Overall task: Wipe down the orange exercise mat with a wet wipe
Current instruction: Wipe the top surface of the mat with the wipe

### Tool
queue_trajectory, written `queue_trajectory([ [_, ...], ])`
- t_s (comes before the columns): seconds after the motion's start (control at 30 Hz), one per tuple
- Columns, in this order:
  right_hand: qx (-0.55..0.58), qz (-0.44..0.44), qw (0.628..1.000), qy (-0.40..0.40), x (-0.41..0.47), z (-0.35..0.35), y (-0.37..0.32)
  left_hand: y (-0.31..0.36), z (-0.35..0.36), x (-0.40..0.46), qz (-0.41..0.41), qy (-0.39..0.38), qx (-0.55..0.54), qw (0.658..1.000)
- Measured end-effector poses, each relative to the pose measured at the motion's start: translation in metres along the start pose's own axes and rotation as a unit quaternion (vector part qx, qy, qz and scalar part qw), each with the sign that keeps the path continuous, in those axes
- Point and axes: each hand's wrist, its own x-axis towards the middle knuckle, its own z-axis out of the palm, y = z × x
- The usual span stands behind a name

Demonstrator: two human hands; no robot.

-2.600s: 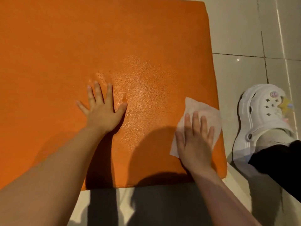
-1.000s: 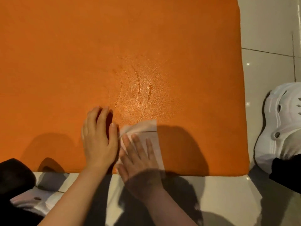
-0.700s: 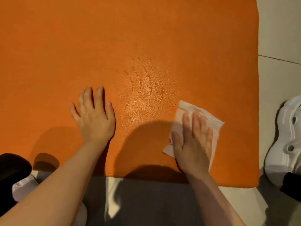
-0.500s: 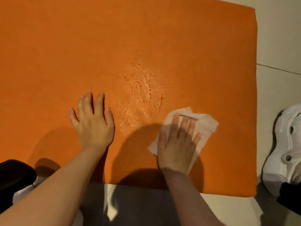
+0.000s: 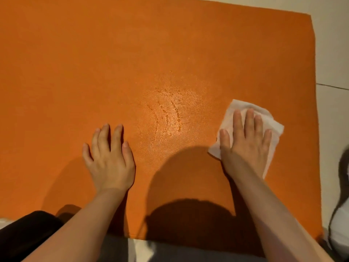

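the orange exercise mat (image 5: 132, 53) lies flat on a pale tiled floor (image 5: 336, 53) and fills most of the view. its right edge runs down the right side of the view, with a strip of bare tile beyond it; its near edge sits just in front of the person, partly under the forearms. the far right corner is in view, while the left side runs out of view. a wide stretch of mat lies open ahead of both hands and to the left.

the mat surface is finely pebbled and matte. between the hands a damp patch (image 5: 168, 114) glistens, with a few curved beaded streaks across it.

the wet wipe (image 5: 243, 108) is thin, white and crumpled, lying flat on the mat near its right edge. the right hand (image 5: 245, 146) presses on it palm down, fingers (image 5: 250, 120) straight and slightly spread; the wipe's edges stick out past the fingertips and on both sides.

the left hand (image 5: 109, 159) rests flat on the bare mat, well apart from the wipe, fingers straight and lightly fanned, thumb close beside the palm.

the person's shadow falls on the mat's near part. a white shoe (image 5: 340, 229) shows at the right edge on the tile, and a dark trouser leg (image 5: 24, 229) at lower left.
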Motion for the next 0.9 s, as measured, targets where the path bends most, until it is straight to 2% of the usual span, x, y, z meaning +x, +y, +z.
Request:
queue_trajectory([
  [0.1,0.021,-0.014,0.998,0.05,0.002,0.008,-0.026,0.002,0.001,0.001,0.001,0.004,0.01,1.0],
  [0.2,0.004,-0.171,0.983,0.066,-0.008,0.016,-0.078,0.004,0.001,0.002,-0.001,0.0,0.017,1.0],
  [0.27,0.008,-0.3,0.953,0.039,-0.015,0.019,-0.112,0.003,0.001,0.003,0.001,-0.001,0.023,1.0],
  [0.33,0.045,-0.359,0.932,0.017,-0.006,0.02,-0.128,0.002,0.001,0.003,0.001,0.0,0.03,1.0],
  [0.47,0.01,-0.29,0.957,-0.01,0.054,0.004,-0.099,0.003,0.002,0.003,-0.002,-0.004,0.037,0.999],
  [0.6,-0.007,-0.115,0.993,-0.007,0.109,-0.021,-0.042,0.002,0.0,0.003,-0.005,-0.022,0.037,0.999],
  [0.7,0.003,-0.033,0.999,0.008,0.119,-0.026,-0.043,0.003,-0.002,0.001,-0.007,-0.025,0.047,0.999],
  [0.77,-0.024,-0.056,0.998,-0.004,0.125,-0.023,-0.064,0.004,-0.003,0.002,-0.004,-0.026,0.051,0.998],
  [0.9,-0.002,-0.258,0.966,0.012,0.127,-0.011,-0.127,0.003,-0.003,0.003,-0.005,-0.033,0.069,0.997],
])
